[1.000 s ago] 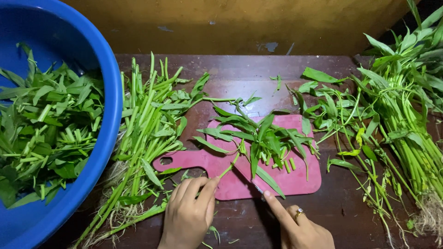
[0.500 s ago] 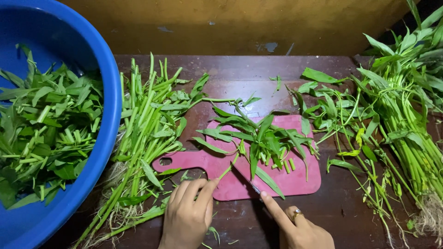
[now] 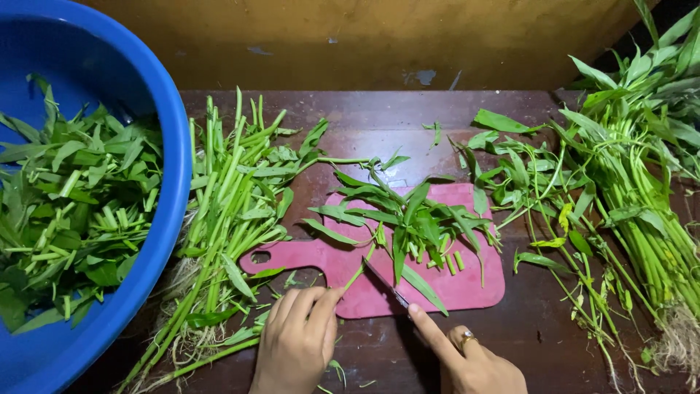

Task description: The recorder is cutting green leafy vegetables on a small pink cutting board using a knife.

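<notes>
A pink cutting board (image 3: 467, 281) lies on the dark wooden table with leafy green stalks (image 3: 408, 215) and short cut stem pieces on it. My left hand (image 3: 299, 339) pinches the lower end of one thin green stem (image 3: 361, 268) at the board's near edge. My right hand (image 3: 467, 357), with a ring on one finger, grips a knife (image 3: 385, 281). Its index finger lies along the spine. The blade rests on the board just right of the held stem.
A big blue basin (image 3: 164, 146) at the left holds cut greens. A pile of stalks with roots (image 3: 226, 204) lies beside it. More uncut green bunches (image 3: 634, 175) spread across the right side. A yellow wall runs behind the table.
The knife blade has slid a little to the left along the board toward the held stem. My left hand has hardly moved.
</notes>
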